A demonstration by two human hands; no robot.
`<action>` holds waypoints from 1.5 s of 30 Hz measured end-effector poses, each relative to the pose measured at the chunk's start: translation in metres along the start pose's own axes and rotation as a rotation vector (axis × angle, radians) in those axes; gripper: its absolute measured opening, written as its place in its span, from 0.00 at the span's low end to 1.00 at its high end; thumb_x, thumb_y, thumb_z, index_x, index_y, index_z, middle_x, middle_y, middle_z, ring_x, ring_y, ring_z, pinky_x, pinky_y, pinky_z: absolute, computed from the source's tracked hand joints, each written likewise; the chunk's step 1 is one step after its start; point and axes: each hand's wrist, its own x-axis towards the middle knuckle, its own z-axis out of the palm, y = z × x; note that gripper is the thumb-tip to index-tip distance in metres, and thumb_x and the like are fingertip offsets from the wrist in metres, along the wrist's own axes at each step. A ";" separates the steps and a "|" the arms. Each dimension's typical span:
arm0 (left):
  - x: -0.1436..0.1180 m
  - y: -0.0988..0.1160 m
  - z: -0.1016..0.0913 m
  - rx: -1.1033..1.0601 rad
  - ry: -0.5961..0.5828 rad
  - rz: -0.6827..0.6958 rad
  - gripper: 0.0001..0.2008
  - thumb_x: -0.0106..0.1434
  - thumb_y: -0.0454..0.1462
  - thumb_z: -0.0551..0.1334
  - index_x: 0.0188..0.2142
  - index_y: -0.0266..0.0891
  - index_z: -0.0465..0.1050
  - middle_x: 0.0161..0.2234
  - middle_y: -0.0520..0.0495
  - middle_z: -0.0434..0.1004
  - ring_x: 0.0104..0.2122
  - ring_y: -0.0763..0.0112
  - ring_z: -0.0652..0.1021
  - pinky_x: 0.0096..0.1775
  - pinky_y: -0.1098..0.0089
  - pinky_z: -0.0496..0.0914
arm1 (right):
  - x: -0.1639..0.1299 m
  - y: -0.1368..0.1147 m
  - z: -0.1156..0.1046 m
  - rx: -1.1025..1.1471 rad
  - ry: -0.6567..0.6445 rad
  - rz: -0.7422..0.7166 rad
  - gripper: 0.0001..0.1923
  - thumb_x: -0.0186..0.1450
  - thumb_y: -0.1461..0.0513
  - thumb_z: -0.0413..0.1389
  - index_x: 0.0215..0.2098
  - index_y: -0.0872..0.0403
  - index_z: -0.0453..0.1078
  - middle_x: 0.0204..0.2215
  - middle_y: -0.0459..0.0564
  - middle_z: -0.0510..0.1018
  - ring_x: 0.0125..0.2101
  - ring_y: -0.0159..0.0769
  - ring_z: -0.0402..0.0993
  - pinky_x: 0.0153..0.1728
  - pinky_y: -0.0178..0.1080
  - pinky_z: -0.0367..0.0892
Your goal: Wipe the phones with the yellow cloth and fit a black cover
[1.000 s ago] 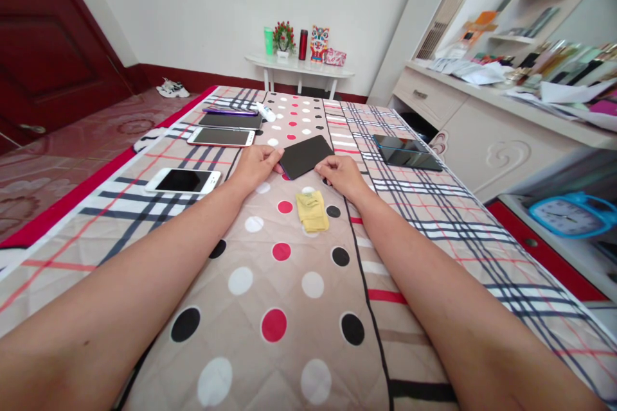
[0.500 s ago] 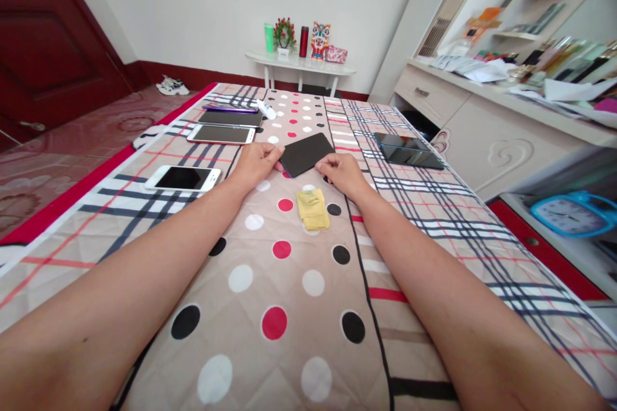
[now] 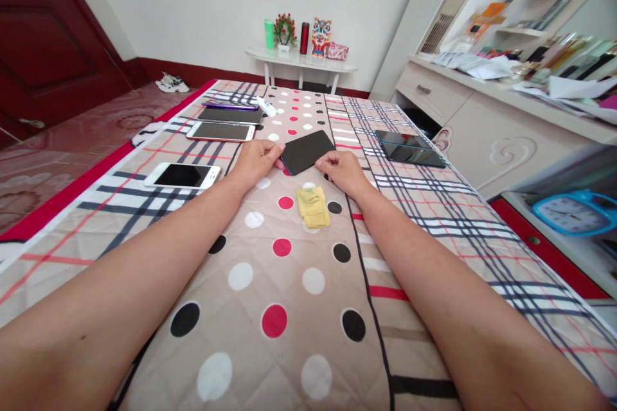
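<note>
Between my two hands a dark smartphone is tilted up above the spotted bed cover, its flat black face toward me. My left hand pinches its left edge with thumb and fingers. At the lower right corner my right hand grips it in the same way. Just nearer to me lies a folded yellow cloth, touched by neither hand. To the left of my left hand rests a white phone, screen up.
Beyond the white phone lie another white-framed phone, a dark phone, a purple-edged one and a small white bottle. Two dark phones lie at the right. A dresser and blue clock flank the bed.
The camera view has shifted very slightly. Both hands keep the same grip on the smartphone, and the other things stay where they were.
</note>
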 end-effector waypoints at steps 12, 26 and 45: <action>-0.002 0.003 0.000 -0.001 0.007 -0.011 0.20 0.67 0.44 0.59 0.23 0.36 0.78 0.22 0.49 0.78 0.24 0.72 0.70 0.33 0.72 0.60 | 0.000 0.001 0.002 -0.019 0.001 -0.023 0.09 0.64 0.62 0.59 0.32 0.62 0.76 0.28 0.49 0.77 0.28 0.27 0.66 0.32 0.31 0.57; -0.001 0.002 -0.001 0.031 0.000 -0.009 0.20 0.67 0.44 0.58 0.23 0.37 0.78 0.23 0.49 0.79 0.25 0.72 0.71 0.35 0.72 0.62 | 0.000 -0.001 0.000 -0.009 -0.004 -0.020 0.08 0.64 0.63 0.58 0.32 0.62 0.76 0.28 0.48 0.77 0.28 0.27 0.67 0.33 0.31 0.58; 0.000 0.003 0.000 0.052 0.000 -0.023 0.20 0.69 0.43 0.59 0.23 0.36 0.78 0.21 0.50 0.76 0.24 0.73 0.68 0.34 0.72 0.60 | 0.000 0.001 0.001 0.017 -0.005 -0.038 0.09 0.63 0.62 0.57 0.30 0.62 0.75 0.28 0.49 0.76 0.28 0.27 0.67 0.31 0.30 0.57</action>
